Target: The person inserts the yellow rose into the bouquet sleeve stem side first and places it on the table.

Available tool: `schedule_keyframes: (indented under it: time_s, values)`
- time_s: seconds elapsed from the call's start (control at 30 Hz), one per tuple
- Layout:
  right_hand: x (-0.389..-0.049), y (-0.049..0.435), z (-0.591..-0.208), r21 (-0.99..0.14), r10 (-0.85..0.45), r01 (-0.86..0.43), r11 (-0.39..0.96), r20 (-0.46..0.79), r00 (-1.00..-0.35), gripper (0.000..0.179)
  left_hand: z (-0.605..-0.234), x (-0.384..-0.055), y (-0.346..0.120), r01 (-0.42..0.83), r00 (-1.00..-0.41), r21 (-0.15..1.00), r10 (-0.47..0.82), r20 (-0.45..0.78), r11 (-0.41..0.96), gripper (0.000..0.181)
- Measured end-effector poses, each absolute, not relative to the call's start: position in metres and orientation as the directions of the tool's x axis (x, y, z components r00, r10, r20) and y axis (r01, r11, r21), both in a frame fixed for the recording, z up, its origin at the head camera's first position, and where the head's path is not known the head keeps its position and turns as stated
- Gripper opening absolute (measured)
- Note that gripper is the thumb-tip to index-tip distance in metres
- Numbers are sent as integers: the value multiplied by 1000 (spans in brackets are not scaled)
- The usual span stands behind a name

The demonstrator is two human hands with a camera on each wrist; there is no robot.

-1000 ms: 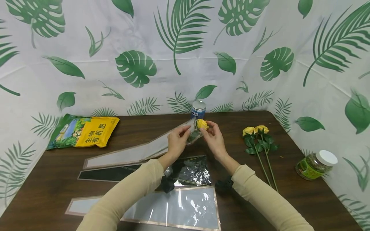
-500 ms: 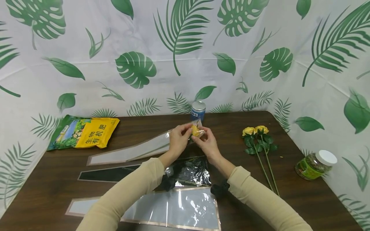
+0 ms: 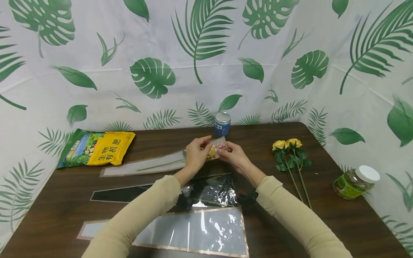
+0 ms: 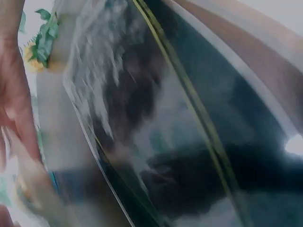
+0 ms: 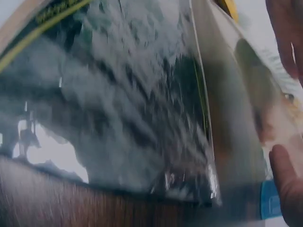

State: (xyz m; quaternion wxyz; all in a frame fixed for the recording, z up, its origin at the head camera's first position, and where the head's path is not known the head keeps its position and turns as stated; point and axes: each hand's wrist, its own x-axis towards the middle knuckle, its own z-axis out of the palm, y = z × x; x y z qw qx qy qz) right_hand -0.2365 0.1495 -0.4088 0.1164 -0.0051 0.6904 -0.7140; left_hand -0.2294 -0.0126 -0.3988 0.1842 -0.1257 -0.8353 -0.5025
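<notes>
In the head view a yellow rose point(image 3: 211, 152) lies inside a clear-fronted flower sleeve point(image 3: 124, 169), its stem running left through the pale tapered part. My left hand point(image 3: 196, 154) pinches the sleeve beside the bloom. With thumb and fingers, my right hand point(image 3: 238, 158) pinches the sleeve's wide end just right of the bloom. The left wrist view is blurred and shows part of a hand point(image 4: 16, 94) at its left edge. A thumb point(image 5: 282, 172) lies against the sleeve at the right edge of the right wrist view.
Nearer me lie a black flower sleeve point(image 3: 122, 194) and a white one point(image 3: 193, 231). Two yellow roses point(image 3: 286, 144) rest at right, near a white-lidded jar point(image 3: 356, 181). A blue can point(image 3: 222, 125) stands behind my hands; a yellow-green fertilizer bag point(image 3: 108, 150) lies at back left.
The bloom has gone from the sleeve's mouth to inside it, moving left and slightly toward me. My right hand has moved from the bloom to the sleeve's end. The sleeve's narrow end has shifted right.
</notes>
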Motion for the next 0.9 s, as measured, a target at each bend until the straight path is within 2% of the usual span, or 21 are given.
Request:
schedule_keyframes:
  time_s: [0.07, 0.17, 0.23, 0.33, 0.47, 0.67, 0.9]
  values:
    - [-238, 153, -411, -991, -146, 130, -25, -125, -981, 26, -402, -230, -22, 350, -921, 763, 49, 388, 543, 39]
    - [-239, 158, -417, -992, -75, 122, -25, -120, -990, 41, -407, -227, -38, 223, -973, 701, 113, 200, 677, 57]
    - [-239, 162, -421, -984, -12, 172, -38, -172, -985, 48, -412, -224, -47, 168, -984, 634, 161, 69, 755, 65]
    - [-237, 168, -425, -956, 42, 284, -77, -288, -957, 50, -419, -222, -52, 143, -979, 534, 199, -48, 833, 69]
    - [-233, 176, -425, -919, -21, 390, -59, -390, -921, 46, -423, -222, -51, 150, -974, 432, 209, -90, 889, 71]
    - [-234, 181, -415, -904, -117, 410, 121, -423, -898, 38, -423, -223, -51, 139, -980, 380, 183, -81, 915, 73]
    - [-238, 178, -419, -901, -113, 424, 86, -432, -895, 18, -422, -222, -59, 103, -980, 365, 157, -120, 925, 74]
